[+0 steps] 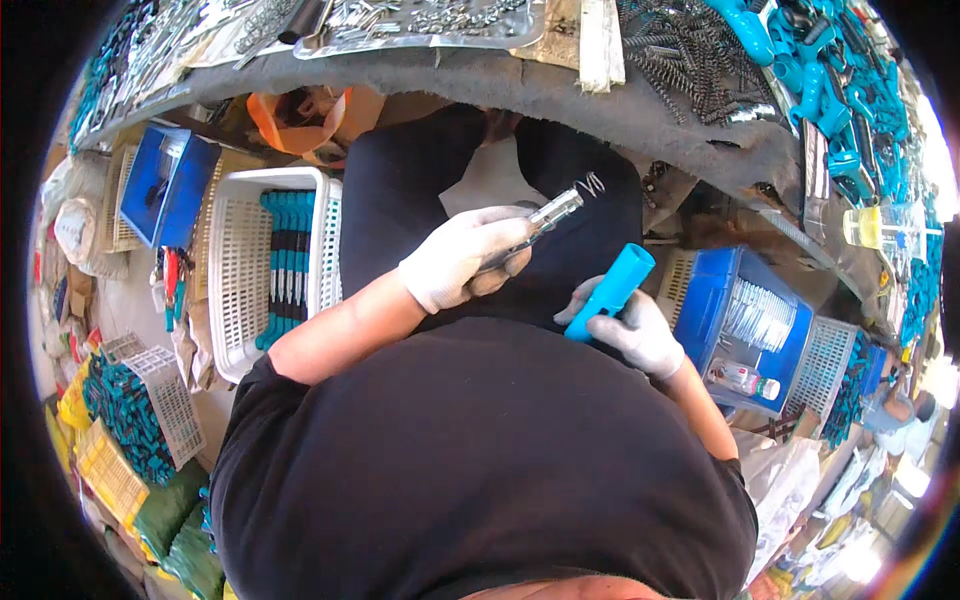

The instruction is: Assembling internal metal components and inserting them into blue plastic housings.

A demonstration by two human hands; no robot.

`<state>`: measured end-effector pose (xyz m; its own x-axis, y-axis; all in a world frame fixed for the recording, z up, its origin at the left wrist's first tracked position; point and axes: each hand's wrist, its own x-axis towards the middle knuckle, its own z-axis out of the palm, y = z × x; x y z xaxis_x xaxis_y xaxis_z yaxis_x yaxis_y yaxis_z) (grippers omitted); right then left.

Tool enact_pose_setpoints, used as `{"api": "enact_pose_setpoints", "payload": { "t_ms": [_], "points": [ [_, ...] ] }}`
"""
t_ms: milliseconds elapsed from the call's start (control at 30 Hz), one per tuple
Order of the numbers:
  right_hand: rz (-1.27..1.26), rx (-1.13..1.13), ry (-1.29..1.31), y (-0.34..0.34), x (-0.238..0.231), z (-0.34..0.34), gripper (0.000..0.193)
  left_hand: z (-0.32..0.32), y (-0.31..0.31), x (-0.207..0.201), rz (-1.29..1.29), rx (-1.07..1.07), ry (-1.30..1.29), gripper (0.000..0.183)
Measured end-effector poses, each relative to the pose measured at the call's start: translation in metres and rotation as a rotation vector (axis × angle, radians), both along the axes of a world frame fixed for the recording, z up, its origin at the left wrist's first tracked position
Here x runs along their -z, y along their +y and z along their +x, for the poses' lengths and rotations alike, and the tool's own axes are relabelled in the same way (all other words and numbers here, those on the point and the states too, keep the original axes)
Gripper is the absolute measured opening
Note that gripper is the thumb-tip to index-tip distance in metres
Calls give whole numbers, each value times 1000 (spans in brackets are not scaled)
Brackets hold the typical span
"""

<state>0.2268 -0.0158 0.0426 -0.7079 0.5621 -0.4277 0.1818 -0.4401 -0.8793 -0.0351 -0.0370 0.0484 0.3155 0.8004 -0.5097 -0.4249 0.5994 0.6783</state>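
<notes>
My left hand (462,256), in a white glove, is closed around a slim metal mechanism (553,212) that points up and to the right. A small coil spring (594,186) sticks out from its tip. To the right and lower, my right hand (645,335), also gloved, grips a teal hollow tube (618,285) with its open end tilted up. The tube and the metal mechanism are apart, both above my lap. My fingers hide the lower part of each.
A dark-covered workbench (440,75) crosses the top, bearing dark springs (680,60) and teal parts (820,80). At left a white basket (228,270) holds teal-and-black tools, near a blue bin (165,185). At right stands another blue bin (720,290) containing a bottle (742,379).
</notes>
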Motion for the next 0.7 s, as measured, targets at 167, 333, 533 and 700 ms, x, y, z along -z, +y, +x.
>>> {"api": "enact_pose_setpoints", "payload": {
  "t_ms": [167, 333, 533, 700],
  "points": [
    [2, 47, 12, -3, -9, 5, 52, 7, -10, -7, 65, 42, -21, 25],
    [355, 263, -389, 57, -45, 39, 35, 7, -14, -7, 60, 49, 23, 26],
    [497, 78, -292, 89, -66, 33, 22, 4, -10, -15, 121, 268, 131, 30],
    [607, -68, -350, 103, -72, 12, 18, 3, -11, -10, 126, 310, 125, 27]
  ]
}}
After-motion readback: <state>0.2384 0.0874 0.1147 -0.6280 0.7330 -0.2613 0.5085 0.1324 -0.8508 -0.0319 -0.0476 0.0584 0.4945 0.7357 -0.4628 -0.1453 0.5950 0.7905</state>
